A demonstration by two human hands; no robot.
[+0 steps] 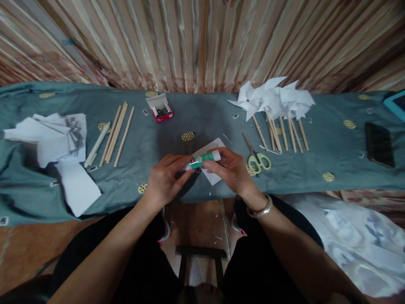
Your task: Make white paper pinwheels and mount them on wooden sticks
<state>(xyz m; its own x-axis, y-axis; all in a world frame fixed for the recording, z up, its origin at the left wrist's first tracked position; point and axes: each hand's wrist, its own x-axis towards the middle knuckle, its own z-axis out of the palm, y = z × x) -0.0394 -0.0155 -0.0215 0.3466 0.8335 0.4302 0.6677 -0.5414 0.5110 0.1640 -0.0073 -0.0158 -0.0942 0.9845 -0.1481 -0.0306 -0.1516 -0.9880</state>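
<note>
Both my hands hold a green and white glue stick (204, 159) level above the cloth. My left hand (166, 177) pinches its left end, and my right hand (232, 171) grips the right end, a bracelet around that wrist. Beneath the glue stick lies a square of white paper (213, 178) with crease or cut lines on it, partly hidden by my hands. Green-handled scissors (257, 159) rest just right of my right hand, blades slightly apart. Thin paper scraps lie near the square.
Paper pinwheels (275, 99) on sticks lie at the back right, and a phone (379, 144) farther right. A red box of small metal pins (163, 110) stands behind. Wooden sticks (116, 133) and white paper sheets (53, 139) lie left. A plastic bag (357, 240) sits below right.
</note>
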